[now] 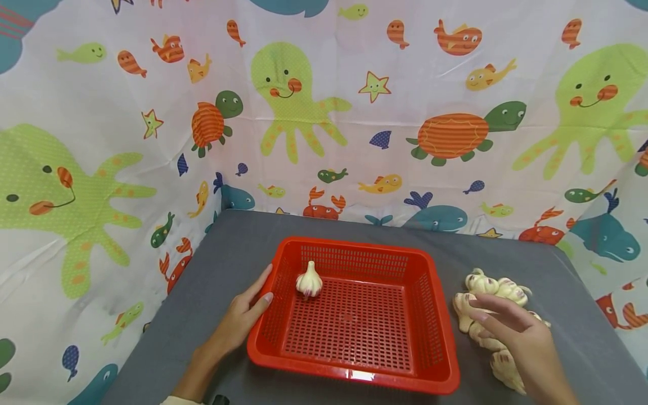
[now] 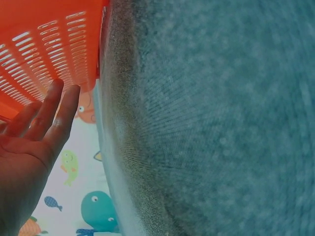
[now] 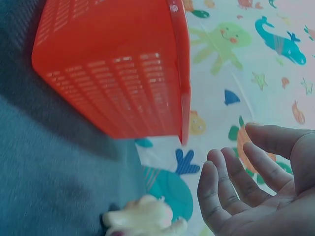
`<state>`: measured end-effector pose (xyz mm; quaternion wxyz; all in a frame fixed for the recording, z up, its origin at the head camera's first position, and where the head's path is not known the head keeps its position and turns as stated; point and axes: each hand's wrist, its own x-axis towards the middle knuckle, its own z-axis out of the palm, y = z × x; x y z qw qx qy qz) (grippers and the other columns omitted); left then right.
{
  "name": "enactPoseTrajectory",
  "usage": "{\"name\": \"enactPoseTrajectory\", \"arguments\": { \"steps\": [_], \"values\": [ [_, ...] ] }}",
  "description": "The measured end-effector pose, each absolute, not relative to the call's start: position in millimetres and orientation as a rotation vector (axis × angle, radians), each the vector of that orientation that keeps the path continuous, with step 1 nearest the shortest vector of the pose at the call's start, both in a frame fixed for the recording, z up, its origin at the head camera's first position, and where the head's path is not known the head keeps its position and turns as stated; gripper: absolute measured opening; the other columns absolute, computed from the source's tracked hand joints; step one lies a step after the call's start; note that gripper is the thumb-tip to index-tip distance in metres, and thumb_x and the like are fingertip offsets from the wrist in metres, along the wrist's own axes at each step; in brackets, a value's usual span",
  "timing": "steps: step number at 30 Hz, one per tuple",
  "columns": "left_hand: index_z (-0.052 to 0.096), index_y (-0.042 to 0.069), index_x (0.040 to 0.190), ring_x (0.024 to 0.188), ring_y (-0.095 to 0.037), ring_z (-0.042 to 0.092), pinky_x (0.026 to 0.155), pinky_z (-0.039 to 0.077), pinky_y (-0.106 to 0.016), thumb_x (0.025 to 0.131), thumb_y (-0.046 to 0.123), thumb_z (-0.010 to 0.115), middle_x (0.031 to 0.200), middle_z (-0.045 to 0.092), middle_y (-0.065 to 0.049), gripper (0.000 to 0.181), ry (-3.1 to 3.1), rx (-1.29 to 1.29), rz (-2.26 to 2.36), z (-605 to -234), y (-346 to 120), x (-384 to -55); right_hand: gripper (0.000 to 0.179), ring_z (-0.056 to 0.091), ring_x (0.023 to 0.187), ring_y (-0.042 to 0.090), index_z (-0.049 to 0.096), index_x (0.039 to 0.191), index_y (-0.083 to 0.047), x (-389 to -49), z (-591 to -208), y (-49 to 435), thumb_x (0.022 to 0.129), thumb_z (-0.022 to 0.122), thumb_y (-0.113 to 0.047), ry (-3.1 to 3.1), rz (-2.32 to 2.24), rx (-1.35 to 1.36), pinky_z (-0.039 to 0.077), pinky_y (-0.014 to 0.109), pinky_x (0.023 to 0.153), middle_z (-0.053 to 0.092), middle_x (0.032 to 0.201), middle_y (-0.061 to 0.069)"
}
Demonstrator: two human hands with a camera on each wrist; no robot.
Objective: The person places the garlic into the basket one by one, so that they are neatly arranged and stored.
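Note:
A red plastic basket with slotted walls lies on the grey table. One whole garlic bulb stands upright inside it, near the left wall. My left hand rests against the basket's left side; in the left wrist view its fingers are nearly straight by the outer wall. Over a group of garlic bulbs right of the basket hovers my right hand, partly covering them. Its fingers are loosely bent, with nothing between them and the thumb in the right wrist view.
Grey cloth covers the table. A white curtain printed with sea animals rises behind the table and along both sides. A small dark object shows beside the left wrist at the bottom edge.

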<state>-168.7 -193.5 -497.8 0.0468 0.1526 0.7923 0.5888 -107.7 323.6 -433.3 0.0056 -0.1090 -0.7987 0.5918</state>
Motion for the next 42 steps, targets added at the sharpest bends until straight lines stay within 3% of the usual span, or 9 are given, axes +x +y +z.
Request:
{"name": "enactPoseTrajectory", "arguments": {
  "steps": [7, 14, 18, 23, 28, 34, 37, 40, 42],
  "values": [
    [0.026, 0.033, 0.17, 0.101, -0.023, 0.077, 0.081, 0.063, -0.03, 0.113, 0.029, 0.052, 0.161, 0.048, -0.017, 0.062, 2.42, 0.463, 1.787, -497, -195, -169, 0.042, 0.068, 0.099, -0.005, 0.069, 0.139, -0.017, -99, -446, 344, 0.1, 0.077, -0.027, -2.412, 1.922, -0.457, 0.06, 0.024, 0.074, 0.071, 0.113, -0.026],
    [0.026, 0.035, 0.169, 0.102, -0.022, 0.077, 0.082, 0.063, -0.03, 0.113, 0.031, 0.053, 0.162, 0.047, -0.015, 0.062, 2.415, 0.444, 1.784, -497, -195, -170, 0.041, 0.068, 0.091, -0.007, 0.072, 0.132, -0.023, -94, -452, 357, 0.094, 0.084, -0.03, -2.271, 1.949, -0.681, 0.06, 0.023, 0.068, 0.072, 0.102, -0.029],
    [0.026, 0.035, 0.169, 0.105, -0.023, 0.076, 0.083, 0.062, -0.03, 0.113, 0.031, 0.053, 0.163, 0.046, -0.015, 0.062, 2.419, 0.452, 1.789, -497, -195, -171, 0.039, 0.069, 0.089, -0.008, 0.073, 0.13, -0.023, -91, -455, 366, 0.093, 0.085, -0.025, -2.222, 1.943, -0.682, 0.059, 0.024, 0.066, 0.071, 0.102, -0.029],
    [0.028, 0.034, 0.169, 0.102, -0.023, 0.077, 0.081, 0.063, -0.031, 0.113, 0.029, 0.053, 0.161, 0.047, -0.017, 0.062, 2.423, 0.453, 1.806, -498, -198, -171, 0.043, 0.065, 0.089, -0.014, 0.069, 0.133, -0.023, -92, -458, 373, 0.094, 0.084, -0.031, -2.312, 1.868, -0.72, 0.059, 0.025, 0.066, 0.065, 0.103, -0.036],
    [0.027, 0.034, 0.169, 0.103, -0.022, 0.077, 0.082, 0.063, -0.031, 0.113, 0.029, 0.052, 0.162, 0.047, -0.016, 0.062, 2.424, 0.463, 1.804, -498, -200, -170, 0.059, 0.064, 0.084, -0.014, 0.062, 0.141, -0.015, -92, -463, 379, 0.093, 0.083, -0.043, -2.44, 1.723, -0.844, 0.06, 0.028, 0.068, 0.064, 0.093, -0.037],
    [0.026, 0.035, 0.169, 0.101, -0.023, 0.077, 0.081, 0.063, -0.031, 0.113, 0.029, 0.052, 0.161, 0.048, -0.017, 0.062, 2.417, 0.456, 1.799, -498, -200, -169, 0.086, 0.057, 0.076, -0.016, 0.052, 0.153, -0.013, -94, -473, 389, 0.088, 0.081, -0.061, -2.522, 1.548, -1.111, 0.059, 0.029, 0.068, 0.052, 0.086, -0.041],
    [0.026, 0.036, 0.169, 0.101, -0.024, 0.077, 0.081, 0.063, -0.031, 0.113, 0.03, 0.052, 0.161, 0.048, -0.017, 0.062, 2.409, 0.449, 1.796, -498, -200, -169, 0.094, 0.057, 0.074, -0.014, 0.047, 0.157, -0.009, -91, -479, 394, 0.088, 0.079, -0.064, -2.566, 1.53, -1.144, 0.06, 0.031, 0.068, 0.061, 0.091, -0.036],
    [0.026, 0.037, 0.169, 0.102, -0.024, 0.077, 0.081, 0.063, -0.031, 0.113, 0.03, 0.052, 0.161, 0.048, -0.016, 0.061, 2.398, 0.442, 1.797, -497, -199, -168, 0.098, 0.057, 0.072, -0.011, 0.045, 0.158, -0.004, -89, -487, 398, 0.089, 0.076, -0.067, -2.622, 1.493, -1.154, 0.06, 0.033, 0.067, 0.076, 0.103, -0.01],
    [0.026, 0.038, 0.169, 0.101, -0.025, 0.077, 0.081, 0.063, -0.032, 0.114, 0.031, 0.052, 0.161, 0.048, -0.016, 0.061, 2.386, 0.44, 1.801, -496, -198, -168, 0.099, 0.056, 0.072, -0.009, 0.044, 0.157, -0.001, -88, -492, 400, 0.089, 0.075, -0.067, -2.636, 1.464, -1.171, 0.061, 0.035, 0.067, 0.077, 0.114, 0.008]
  ]
}}
